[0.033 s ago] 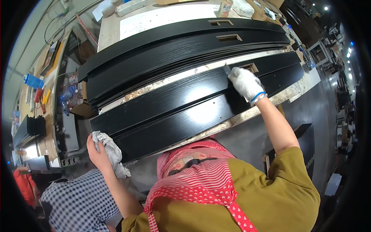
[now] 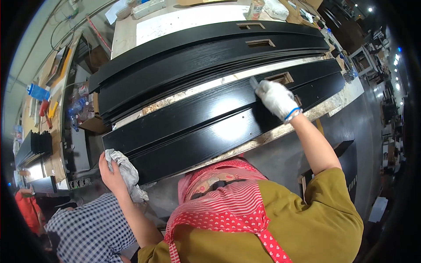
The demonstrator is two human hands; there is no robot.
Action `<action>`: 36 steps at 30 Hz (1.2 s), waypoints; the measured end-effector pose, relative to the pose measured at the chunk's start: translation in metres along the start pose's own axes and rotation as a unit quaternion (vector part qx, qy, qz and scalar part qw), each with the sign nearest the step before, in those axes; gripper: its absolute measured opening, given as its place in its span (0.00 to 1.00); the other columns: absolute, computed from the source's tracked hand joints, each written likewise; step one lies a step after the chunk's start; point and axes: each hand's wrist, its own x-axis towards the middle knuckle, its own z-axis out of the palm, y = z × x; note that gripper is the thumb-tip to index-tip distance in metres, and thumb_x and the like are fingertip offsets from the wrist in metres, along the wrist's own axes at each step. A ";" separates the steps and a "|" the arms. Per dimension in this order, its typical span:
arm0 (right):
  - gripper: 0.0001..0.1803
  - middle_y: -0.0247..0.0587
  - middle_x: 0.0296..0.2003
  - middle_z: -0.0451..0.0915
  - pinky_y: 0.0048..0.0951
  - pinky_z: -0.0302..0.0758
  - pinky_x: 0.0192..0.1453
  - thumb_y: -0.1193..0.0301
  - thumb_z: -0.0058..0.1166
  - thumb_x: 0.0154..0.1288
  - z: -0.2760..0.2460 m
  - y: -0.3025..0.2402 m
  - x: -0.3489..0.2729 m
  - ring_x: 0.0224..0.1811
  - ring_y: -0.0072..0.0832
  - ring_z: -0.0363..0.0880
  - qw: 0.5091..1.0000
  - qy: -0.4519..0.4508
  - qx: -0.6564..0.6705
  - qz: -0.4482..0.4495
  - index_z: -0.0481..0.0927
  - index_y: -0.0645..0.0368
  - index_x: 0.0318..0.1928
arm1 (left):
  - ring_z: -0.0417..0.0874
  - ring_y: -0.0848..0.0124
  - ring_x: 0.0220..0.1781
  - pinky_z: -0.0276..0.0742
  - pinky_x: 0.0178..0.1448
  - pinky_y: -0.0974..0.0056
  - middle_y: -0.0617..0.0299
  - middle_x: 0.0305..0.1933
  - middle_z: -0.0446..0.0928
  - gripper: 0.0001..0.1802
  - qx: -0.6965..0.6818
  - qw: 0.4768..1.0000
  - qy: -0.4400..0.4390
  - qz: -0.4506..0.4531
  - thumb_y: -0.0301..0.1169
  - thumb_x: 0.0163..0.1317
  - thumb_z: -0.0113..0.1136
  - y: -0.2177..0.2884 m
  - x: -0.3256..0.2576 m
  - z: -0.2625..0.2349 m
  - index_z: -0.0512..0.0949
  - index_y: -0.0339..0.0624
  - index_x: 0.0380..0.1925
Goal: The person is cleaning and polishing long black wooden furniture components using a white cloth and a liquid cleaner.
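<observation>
My bare left hand (image 2: 112, 176) holds a crumpled grey-white rag (image 2: 128, 172) at the left end of the near black boards. A white glove covers my right hand (image 2: 276, 99), closed round a small, thin grey tool (image 2: 254, 83) whose exact kind I cannot make out. Its tip is over the upper near board (image 2: 188, 111), just left of a rectangular cutout (image 2: 280, 78) with a bare wood edge. A lower black board (image 2: 188, 151) with small holes lies closer to me, its own cutout partly behind my right wrist.
Beyond these lies a stack of similar black boards (image 2: 175, 65) with cutouts. A bottle (image 2: 255, 9) and a white sheet (image 2: 175, 23) are on the table's far side. At left stand a bench with a blue bottle (image 2: 37, 92) and a person in a checked garment (image 2: 94, 223).
My right hand has shifted slightly left and toward me, carrying the small tool along and showing more of the upper cutout. The left hand and the rag stay put.
</observation>
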 end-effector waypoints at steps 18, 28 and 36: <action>0.08 0.50 0.24 0.81 0.45 0.78 0.35 0.70 0.49 0.62 0.085 -0.234 -0.016 0.29 0.48 0.82 0.897 -0.098 0.048 -0.428 0.80 0.59 0.31 | 0.78 0.56 0.55 0.71 0.60 0.61 0.54 0.54 0.76 0.15 -0.059 0.998 0.028 0.010 0.24 0.60 0.57 0.007 -0.001 0.006 0.79 0.36 0.47; 0.09 0.53 0.27 0.82 0.46 0.78 0.37 0.68 0.49 0.61 0.084 -0.264 -0.021 0.31 0.49 0.83 0.902 -0.094 0.031 -0.421 0.80 0.58 0.30 | 0.79 0.57 0.54 0.72 0.58 0.61 0.56 0.54 0.76 0.14 -0.045 0.998 0.036 -0.014 0.25 0.61 0.58 0.013 -0.001 0.000 0.80 0.36 0.47; 0.15 0.56 0.31 0.82 0.50 0.77 0.43 0.64 0.44 0.69 0.027 -0.094 0.047 0.38 0.51 0.82 0.982 0.065 0.067 -0.165 0.81 0.59 0.35 | 0.76 0.55 0.55 0.70 0.61 0.59 0.52 0.51 0.73 0.12 0.017 1.000 0.021 0.016 0.27 0.61 0.59 -0.014 0.007 0.004 0.78 0.33 0.44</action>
